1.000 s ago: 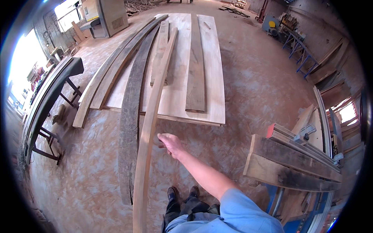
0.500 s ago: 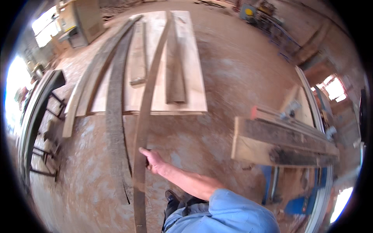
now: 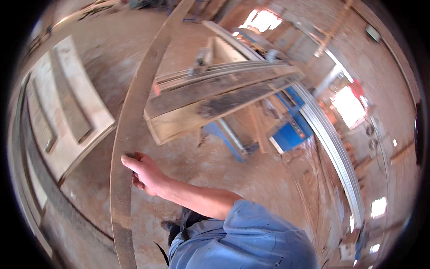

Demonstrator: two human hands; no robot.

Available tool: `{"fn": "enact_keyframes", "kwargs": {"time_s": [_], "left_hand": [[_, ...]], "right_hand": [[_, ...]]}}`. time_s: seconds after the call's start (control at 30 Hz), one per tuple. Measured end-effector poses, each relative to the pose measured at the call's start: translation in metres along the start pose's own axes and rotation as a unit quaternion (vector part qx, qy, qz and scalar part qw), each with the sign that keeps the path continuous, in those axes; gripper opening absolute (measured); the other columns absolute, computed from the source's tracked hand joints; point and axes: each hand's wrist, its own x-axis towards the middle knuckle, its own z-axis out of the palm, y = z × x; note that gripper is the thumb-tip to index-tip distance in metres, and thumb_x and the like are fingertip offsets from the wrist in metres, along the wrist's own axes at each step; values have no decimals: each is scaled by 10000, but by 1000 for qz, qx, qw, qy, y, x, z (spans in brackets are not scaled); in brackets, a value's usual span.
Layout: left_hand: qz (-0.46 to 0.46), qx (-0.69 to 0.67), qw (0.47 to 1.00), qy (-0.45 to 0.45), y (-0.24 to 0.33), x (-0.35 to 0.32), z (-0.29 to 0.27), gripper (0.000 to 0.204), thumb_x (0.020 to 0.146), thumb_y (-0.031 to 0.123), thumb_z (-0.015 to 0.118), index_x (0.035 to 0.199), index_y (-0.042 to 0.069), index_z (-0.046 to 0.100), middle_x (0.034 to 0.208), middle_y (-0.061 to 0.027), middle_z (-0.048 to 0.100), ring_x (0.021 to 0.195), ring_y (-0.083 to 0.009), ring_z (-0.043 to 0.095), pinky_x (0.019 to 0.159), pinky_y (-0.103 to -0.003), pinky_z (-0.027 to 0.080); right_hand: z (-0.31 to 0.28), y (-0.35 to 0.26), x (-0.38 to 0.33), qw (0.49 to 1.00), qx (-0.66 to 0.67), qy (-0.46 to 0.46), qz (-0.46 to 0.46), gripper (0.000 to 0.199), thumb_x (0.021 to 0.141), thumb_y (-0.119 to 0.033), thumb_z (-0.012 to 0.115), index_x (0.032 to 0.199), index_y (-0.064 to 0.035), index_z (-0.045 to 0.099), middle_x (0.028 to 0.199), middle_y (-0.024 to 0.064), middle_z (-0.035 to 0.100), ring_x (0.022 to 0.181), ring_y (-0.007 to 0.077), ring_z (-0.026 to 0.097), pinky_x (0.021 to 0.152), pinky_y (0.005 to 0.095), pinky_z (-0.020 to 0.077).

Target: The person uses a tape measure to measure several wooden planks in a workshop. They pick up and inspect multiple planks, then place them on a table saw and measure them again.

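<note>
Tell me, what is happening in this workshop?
A person in a blue shirt grips a long, narrow wooden plank with one hand, fingers curled on its edge. Which hand it is cannot be told for sure. The plank runs from the near floor up past a stack of rough boards on a blue machine. More planks lie on the floor at the left.

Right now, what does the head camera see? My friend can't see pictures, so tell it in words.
A person's right hand grips a long wooden plank lifted off the dusty workshop floor. Stacked boards rest on a blue machine to the right, and more planks lie on a flat panel at left.
</note>
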Motion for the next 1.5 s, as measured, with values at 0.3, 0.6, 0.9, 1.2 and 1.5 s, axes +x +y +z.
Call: {"fn": "enact_keyframes", "kwargs": {"time_s": [0.3,0.6,0.9,1.2,1.5], "left_hand": [[56,66,996,-20,52,47,16,376,932,389,559,1008,23,604,768,-167,627,625,-254,586,547,-385,472],[-2,102,990,94,88,83,7,365,947,375,543,1002,19,605,753,-158,619,611,-241,570,535,-374,468],[-33,-28,983,180,96,180,52,364,903,357,600,1038,20,581,674,-132,607,488,-213,546,429,-348,431],[8,-26,987,161,204,217,129,367,914,300,553,1117,4,630,905,-98,645,816,-165,557,742,-308,442],[15,-179,972,149,245,255,175,305,965,183,489,1159,-16,614,1031,-33,642,939,-111,555,857,-259,432]], "right_hand": [[-180,-74,-84,953,133,232,-140,440,851,-417,702,1142,-116,566,675,-59,449,462,46,389,340,223,241],[-405,-137,-122,895,199,376,-134,319,838,-436,717,894,-187,525,697,-60,432,550,57,424,456,252,320],[-581,-202,-98,863,200,449,-120,308,849,-420,700,956,-158,578,804,-22,515,662,122,486,489,312,344],[-633,-267,-69,860,213,432,-171,220,807,-271,738,930,-154,598,820,15,611,734,177,603,602,335,492],[-725,-293,-24,883,60,452,-115,394,974,-357,535,1284,-118,489,1236,136,572,1083,323,615,439,219,379]]}}
